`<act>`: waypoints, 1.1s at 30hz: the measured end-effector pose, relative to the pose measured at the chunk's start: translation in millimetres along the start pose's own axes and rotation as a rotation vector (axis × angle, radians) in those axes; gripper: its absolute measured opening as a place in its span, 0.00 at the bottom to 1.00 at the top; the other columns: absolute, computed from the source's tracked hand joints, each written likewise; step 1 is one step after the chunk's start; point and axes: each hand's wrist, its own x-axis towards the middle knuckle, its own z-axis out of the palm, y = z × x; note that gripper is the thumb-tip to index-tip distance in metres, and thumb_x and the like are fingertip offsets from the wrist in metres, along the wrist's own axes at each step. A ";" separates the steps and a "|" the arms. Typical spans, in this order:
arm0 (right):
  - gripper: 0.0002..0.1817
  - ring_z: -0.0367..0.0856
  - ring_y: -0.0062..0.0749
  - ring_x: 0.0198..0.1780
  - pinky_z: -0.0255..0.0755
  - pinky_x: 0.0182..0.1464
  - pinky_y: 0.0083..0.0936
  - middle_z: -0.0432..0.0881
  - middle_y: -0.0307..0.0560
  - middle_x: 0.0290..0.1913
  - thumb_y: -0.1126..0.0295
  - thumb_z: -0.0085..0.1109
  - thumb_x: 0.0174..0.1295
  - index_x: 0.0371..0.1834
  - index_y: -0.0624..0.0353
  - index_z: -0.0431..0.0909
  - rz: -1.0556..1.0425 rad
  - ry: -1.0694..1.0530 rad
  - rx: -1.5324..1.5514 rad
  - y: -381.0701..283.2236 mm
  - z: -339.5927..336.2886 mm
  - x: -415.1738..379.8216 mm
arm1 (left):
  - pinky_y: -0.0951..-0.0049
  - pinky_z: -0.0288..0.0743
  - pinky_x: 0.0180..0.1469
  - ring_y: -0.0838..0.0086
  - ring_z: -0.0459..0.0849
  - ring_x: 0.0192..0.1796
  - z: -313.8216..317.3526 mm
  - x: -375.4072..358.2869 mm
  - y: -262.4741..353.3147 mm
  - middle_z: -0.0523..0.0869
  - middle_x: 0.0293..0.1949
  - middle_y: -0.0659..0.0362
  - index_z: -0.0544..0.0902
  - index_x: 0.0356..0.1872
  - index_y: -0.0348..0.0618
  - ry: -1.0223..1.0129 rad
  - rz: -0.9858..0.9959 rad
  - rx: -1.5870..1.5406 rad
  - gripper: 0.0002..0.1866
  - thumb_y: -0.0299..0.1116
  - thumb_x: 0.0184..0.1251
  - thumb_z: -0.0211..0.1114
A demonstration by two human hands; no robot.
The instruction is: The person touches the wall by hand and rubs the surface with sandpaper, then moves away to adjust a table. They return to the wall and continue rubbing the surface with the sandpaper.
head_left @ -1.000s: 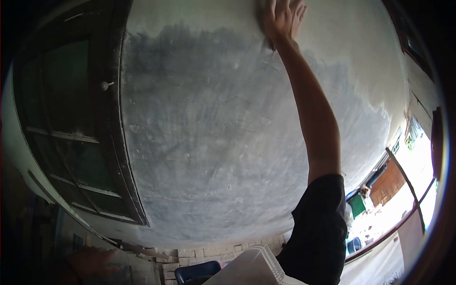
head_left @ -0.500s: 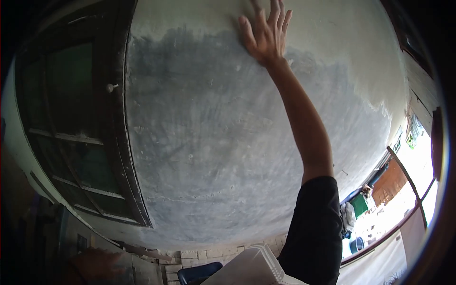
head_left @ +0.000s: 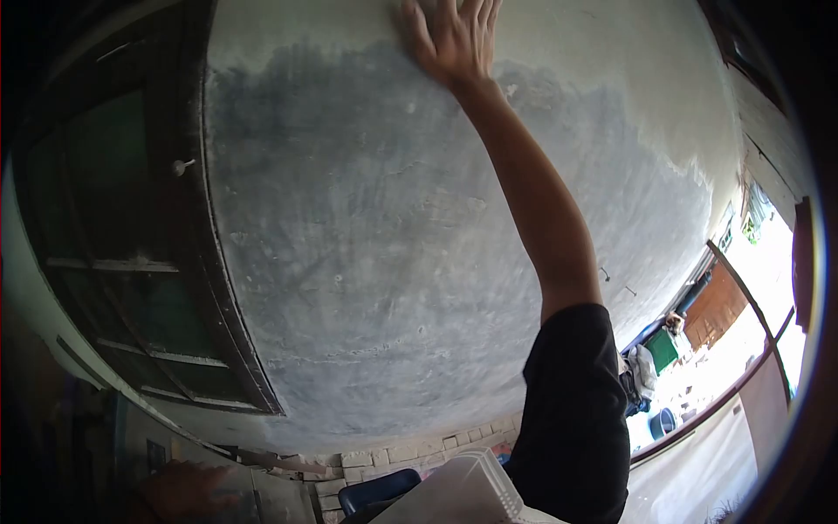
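Observation:
My right hand (head_left: 456, 44) reaches up against the plastered wall (head_left: 375, 218), with its fingers stretched out and apart. It lies near the ragged line where the dark grey lower patch meets the paler upper part. The fingertips run out of the top of the view, and the palm side is hidden. In deep shadow at the bottom left is my left hand (head_left: 188, 491), dim and blurred. Its fingers look extended and apart, and I see nothing held in them.
A dark door with glass panes (head_left: 140, 297) stands at the left. Below are a pale grey folded thing (head_left: 458, 489), a dark blue seat-like thing (head_left: 380, 491) and bricks (head_left: 401, 453). A bright opening at the right shows a blue bucket (head_left: 662, 424) and a green box (head_left: 661, 349).
My right hand has shifted slightly left and up in the view, still open on the wall. The door and wall have also moved slightly left. My left hand stays low.

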 end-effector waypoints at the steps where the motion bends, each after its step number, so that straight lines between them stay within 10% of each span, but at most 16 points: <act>1: 0.36 0.47 0.72 0.81 0.40 0.78 0.71 0.51 0.75 0.80 0.45 0.44 0.76 0.76 0.62 0.64 -0.004 0.002 0.010 -1.0 2.0 2.1 | 0.48 0.73 0.68 0.43 0.81 0.64 3.5 -1.0 0.6 0.82 0.63 0.39 0.69 0.75 0.50 0.003 -0.003 -0.010 0.41 0.69 0.71 0.53; 16: 0.38 0.47 0.69 0.82 0.40 0.79 0.68 0.52 0.70 0.81 0.40 0.41 0.75 0.75 0.61 0.65 0.018 0.043 0.087 6.3 2.7 20.2 | 0.47 0.71 0.69 0.43 0.80 0.65 -4.6 -1.5 1.2 0.82 0.63 0.39 0.68 0.75 0.46 0.036 0.019 -0.003 0.39 0.64 0.74 0.53; 19: 0.39 0.46 0.66 0.82 0.38 0.80 0.65 0.50 0.69 0.82 0.39 0.41 0.75 0.75 0.62 0.65 -0.230 -0.099 0.053 7.0 5.9 7.6 | 0.48 0.72 0.69 0.43 0.80 0.65 -8.6 -3.5 7.6 0.82 0.63 0.39 0.68 0.75 0.45 0.009 -0.007 -0.002 0.39 0.64 0.74 0.54; 23: 0.39 0.48 0.68 0.81 0.41 0.79 0.67 0.51 0.70 0.81 0.40 0.41 0.75 0.74 0.61 0.66 0.022 0.007 0.054 8.2 3.9 24.1 | 0.49 0.72 0.69 0.44 0.80 0.65 -12.3 -10.2 9.6 0.81 0.63 0.38 0.67 0.76 0.48 -0.010 -0.034 0.002 0.40 0.65 0.73 0.55; 26: 0.36 0.53 0.71 0.79 0.43 0.78 0.72 0.55 0.72 0.78 0.42 0.44 0.75 0.74 0.61 0.66 -0.267 -0.080 0.150 2.7 2.9 -4.9 | 0.50 0.71 0.70 0.43 0.79 0.66 -9.5 -7.4 7.2 0.80 0.64 0.38 0.66 0.78 0.52 0.015 -0.016 -0.026 0.40 0.65 0.73 0.55; 29: 0.35 0.56 0.71 0.78 0.44 0.77 0.73 0.58 0.72 0.76 0.43 0.48 0.73 0.73 0.59 0.66 -0.109 0.051 0.056 26.8 14.0 37.3 | 0.49 0.71 0.70 0.44 0.79 0.66 -7.3 -5.1 3.9 0.80 0.65 0.39 0.67 0.77 0.50 0.014 -0.023 -0.026 0.39 0.64 0.74 0.54; 31: 0.34 0.58 0.71 0.77 0.46 0.77 0.72 0.60 0.71 0.75 0.45 0.50 0.72 0.73 0.58 0.67 -0.477 0.218 -0.334 33.9 11.2 33.4 | 0.49 0.72 0.69 0.44 0.80 0.66 -5.1 -8.2 4.5 0.80 0.65 0.40 0.69 0.75 0.47 -0.001 -0.012 -0.020 0.39 0.64 0.73 0.54; 33: 0.32 0.60 0.71 0.75 0.49 0.76 0.72 0.61 0.71 0.75 0.49 0.50 0.73 0.72 0.59 0.67 -0.265 0.068 0.118 11.2 3.7 13.1 | 0.49 0.71 0.70 0.44 0.79 0.66 -7.2 -9.4 9.3 0.80 0.66 0.40 0.69 0.75 0.48 0.034 0.003 -0.013 0.39 0.65 0.74 0.53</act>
